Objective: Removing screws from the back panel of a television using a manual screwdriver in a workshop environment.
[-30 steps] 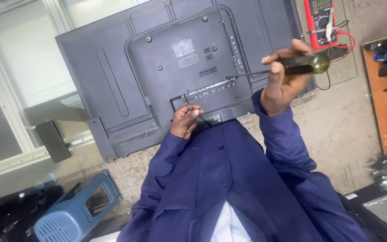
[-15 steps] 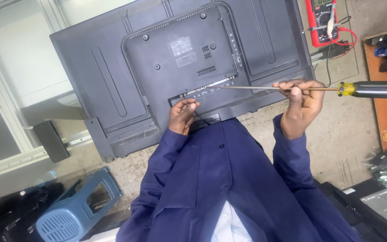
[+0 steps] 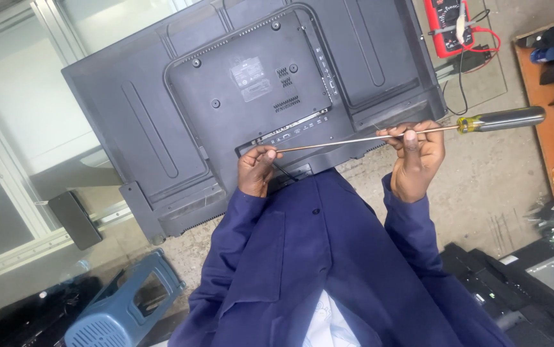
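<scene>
A dark grey flat-screen television [image 3: 161,122] stands with its back panel toward me. My left hand [image 3: 256,172] rests at the panel's lower edge, fingers pinched around the tip end of a long screwdriver [image 3: 354,139]. My right hand [image 3: 416,157] grips the thin metal shaft close to its yellow-and-dark handle [image 3: 501,119], which sticks out to the right. The shaft lies almost level across the television's bottom edge. Blue sleeves cover both my arms.
A red multimeter [image 3: 447,26] with leads lies on the concrete floor beyond the television. A blue plastic stool [image 3: 123,308] stands at lower left. An orange shelf [image 3: 546,109] with dark items is at right, and black electronics [image 3: 527,283] at lower right.
My right hand has slid from the screwdriver's handle onto the shaft, and the tool has swung out level to the right. My left hand has stayed at the panel's lower edge.
</scene>
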